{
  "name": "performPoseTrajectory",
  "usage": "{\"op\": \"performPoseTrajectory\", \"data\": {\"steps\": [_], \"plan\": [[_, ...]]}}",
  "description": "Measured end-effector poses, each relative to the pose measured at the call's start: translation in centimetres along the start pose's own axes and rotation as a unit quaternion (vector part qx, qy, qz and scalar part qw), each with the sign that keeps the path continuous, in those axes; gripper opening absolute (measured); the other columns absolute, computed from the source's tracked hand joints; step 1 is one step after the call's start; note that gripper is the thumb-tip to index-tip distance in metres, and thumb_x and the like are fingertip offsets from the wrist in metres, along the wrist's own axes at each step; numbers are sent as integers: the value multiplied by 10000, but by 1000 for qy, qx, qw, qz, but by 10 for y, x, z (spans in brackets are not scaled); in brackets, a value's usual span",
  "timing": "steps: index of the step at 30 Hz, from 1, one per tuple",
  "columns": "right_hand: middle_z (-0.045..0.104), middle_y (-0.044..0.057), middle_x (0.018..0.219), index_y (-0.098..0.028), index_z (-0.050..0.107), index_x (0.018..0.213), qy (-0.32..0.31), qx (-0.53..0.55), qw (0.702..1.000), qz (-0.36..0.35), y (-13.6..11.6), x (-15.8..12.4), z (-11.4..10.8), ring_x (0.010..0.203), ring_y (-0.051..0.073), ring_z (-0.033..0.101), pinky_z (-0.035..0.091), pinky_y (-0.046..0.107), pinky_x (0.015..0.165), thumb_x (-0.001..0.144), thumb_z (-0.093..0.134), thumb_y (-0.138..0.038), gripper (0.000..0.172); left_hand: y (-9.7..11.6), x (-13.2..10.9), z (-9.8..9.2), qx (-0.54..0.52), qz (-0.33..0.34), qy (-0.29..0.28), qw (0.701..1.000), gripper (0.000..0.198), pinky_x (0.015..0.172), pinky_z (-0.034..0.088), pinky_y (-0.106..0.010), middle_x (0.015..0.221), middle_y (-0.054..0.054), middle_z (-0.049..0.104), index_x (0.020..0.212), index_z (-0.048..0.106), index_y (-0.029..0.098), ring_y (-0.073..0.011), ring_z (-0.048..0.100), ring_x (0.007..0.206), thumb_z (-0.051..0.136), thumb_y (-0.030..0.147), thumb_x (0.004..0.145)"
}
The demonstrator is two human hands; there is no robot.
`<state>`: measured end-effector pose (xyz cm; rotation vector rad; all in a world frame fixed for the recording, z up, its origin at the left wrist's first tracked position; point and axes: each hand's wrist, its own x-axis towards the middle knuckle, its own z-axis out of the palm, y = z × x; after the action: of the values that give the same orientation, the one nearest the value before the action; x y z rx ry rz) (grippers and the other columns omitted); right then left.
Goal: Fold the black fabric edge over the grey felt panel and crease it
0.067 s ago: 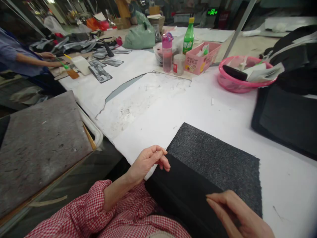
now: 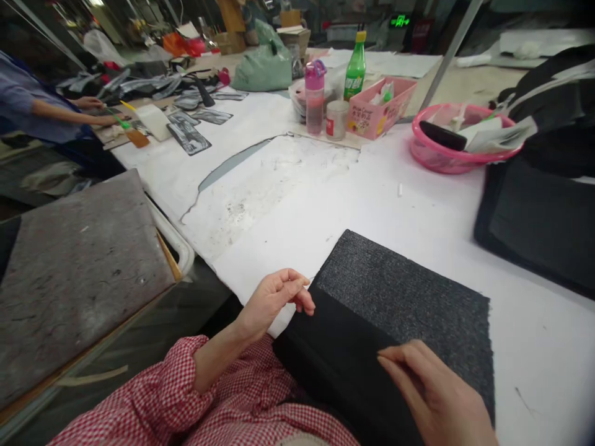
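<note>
A black fabric piece (image 2: 353, 347) lies over the table's near edge, toward my lap. Beyond its fold spreads a speckled dark grey, rough-textured section (image 2: 404, 288) with a frayed right edge. Above the left end of the fabric, my left hand (image 2: 283, 297) is closed, thumb and forefinger pinched together, the other fingers curled. My right hand (image 2: 432, 387) hovers over the right part of the fabric, thumb and forefinger also pressed together. Whatever either pinch holds is too small to make out.
A pink basket (image 2: 446, 164) with papers and a black object stands at right, near dark folded material (image 2: 539, 223). Behind are a pink box (image 2: 379, 118), green bottle (image 2: 356, 71) and drinking bottle (image 2: 315, 102). A grey-topped board (image 2: 83, 272) sits left. Another person (image 2: 41, 105) works far left.
My right hand has moved up and to the left over the fabric. My left hand has shifted slightly left, still pinched. The fabric stays in place.
</note>
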<state>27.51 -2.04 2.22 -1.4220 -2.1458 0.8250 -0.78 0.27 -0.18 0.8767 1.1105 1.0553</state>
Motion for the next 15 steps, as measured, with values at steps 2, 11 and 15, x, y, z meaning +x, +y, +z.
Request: {"op": "performPoseTrajectory", "data": {"steps": [2,11,15], "plan": [[593,-29,770,-271,593,820,0,-63,998,-24,5,14,14,593,115,594,454,236,516,1010,389,-479,348,-1,2,-7,15,4,23,1000,227,665,446,-249,712,-61,689,885,537,131,-138,621,660,568,338,971],[604,37,965,-222,590,1052,59,-218,973,-58,22,32,58,886,213,564,457,348,723,1015,426,-350,211,-12,14,-31,290,174,156,928,337,823,491,-284,1018,-42,601,1214,583,211,-159,583,960,567,156,882],[596,45,980,-214,589,1047,60,-216,973,-52,26,29,63,889,230,534,428,377,746,998,472,-326,169,-17,18,-30,409,233,156,868,586,982,464,-390,1291,-80,471,1401,449,259,-221,469,1203,543,97,846]]}}
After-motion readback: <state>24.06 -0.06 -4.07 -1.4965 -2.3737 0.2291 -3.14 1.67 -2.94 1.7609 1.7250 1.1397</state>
